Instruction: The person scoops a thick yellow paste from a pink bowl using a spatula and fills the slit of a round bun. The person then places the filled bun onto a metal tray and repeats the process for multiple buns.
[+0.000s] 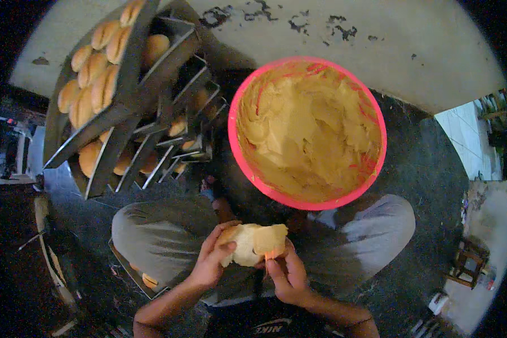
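My left hand (pixel 213 257) holds a split bread bun (pixel 244 246) opened out, its white crumb facing up. In my right hand (pixel 288 276) is the orange handle of a small spreader (pixel 271 255). Pale yellow-brown cream (pixel 272 237) lies at the right part of the bun, over the spreader's end; whether it rests on the crumb or on the blade I cannot tell. Beyond my hands stands a pink-rimmed round tub (pixel 262 191) with thick cream of the same colour inside, smeared up its walls.
At the upper left, metal trays (pixel 129 97) are stacked crosswise with several buns (pixel 94 69) on and between them. Another tray (pixel 131 270) with buns lies by my left knee. A pale wall (pixel 384 55) rises behind the tub. A small wooden stool (pixel 469 262) stands far right.
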### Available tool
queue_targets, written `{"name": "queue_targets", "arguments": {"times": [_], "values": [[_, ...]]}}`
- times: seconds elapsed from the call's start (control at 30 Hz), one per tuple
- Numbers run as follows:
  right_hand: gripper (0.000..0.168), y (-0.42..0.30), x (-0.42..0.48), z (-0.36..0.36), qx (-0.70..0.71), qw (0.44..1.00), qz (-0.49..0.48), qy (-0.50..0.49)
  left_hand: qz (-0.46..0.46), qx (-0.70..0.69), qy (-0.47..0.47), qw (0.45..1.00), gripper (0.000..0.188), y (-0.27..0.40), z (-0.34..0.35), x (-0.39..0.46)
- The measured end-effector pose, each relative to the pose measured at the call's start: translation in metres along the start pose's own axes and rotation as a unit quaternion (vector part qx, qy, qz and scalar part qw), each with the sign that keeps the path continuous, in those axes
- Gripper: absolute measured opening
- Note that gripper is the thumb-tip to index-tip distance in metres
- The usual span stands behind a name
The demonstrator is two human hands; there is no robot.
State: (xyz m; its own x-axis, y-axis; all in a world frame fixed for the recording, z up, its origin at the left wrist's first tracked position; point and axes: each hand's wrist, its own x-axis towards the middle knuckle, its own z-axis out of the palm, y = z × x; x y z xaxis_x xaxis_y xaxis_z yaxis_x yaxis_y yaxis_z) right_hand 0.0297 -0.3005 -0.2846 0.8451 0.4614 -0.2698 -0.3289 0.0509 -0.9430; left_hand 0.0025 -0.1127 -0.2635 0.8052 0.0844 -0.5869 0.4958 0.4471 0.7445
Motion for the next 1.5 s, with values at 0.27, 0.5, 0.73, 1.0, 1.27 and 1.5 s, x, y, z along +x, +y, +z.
{"name": "queue_targets", "arguments": {"times": [0.27, 0.5, 0.73, 1.0, 1.27, 1.5], "values": [[0.009, -0.064, 0.080, -0.053, -0.463, 0.866, -0.168, 0.083, -0.118, -0.137, 0.032, 0.983, 0.062, -0.028, -0.031, 0.013], [0.025, -0.073, 0.202, -0.060, -0.764, 0.601, -0.213, -0.097, -0.050, -0.080, 0.019, 0.995, 0.072, -0.023, -0.033, 0.022], [0.025, -0.055, 0.212, -0.054, -0.769, 0.609, -0.002, -0.192, 0.003, -0.085, 0.049, 0.995, 0.073, -0.027, -0.040, 0.016], [0.018, -0.057, 0.173, -0.067, -0.457, 0.889, -0.017, -0.035, 0.031, -0.067, 0.048, 0.996, 0.071, -0.018, -0.031, 0.015], [0.016, -0.080, 0.093, -0.034, -0.340, 0.925, -0.167, -0.015, 0.121, -0.196, 0.015, 0.973, 0.069, 0.023, -0.019, 0.001], [0.030, -0.051, 0.064, -0.016, -0.367, 0.847, -0.385, 0.003, 0.137, -0.219, -0.030, 0.966, 0.065, 0.048, 0.013, -0.019]]}}
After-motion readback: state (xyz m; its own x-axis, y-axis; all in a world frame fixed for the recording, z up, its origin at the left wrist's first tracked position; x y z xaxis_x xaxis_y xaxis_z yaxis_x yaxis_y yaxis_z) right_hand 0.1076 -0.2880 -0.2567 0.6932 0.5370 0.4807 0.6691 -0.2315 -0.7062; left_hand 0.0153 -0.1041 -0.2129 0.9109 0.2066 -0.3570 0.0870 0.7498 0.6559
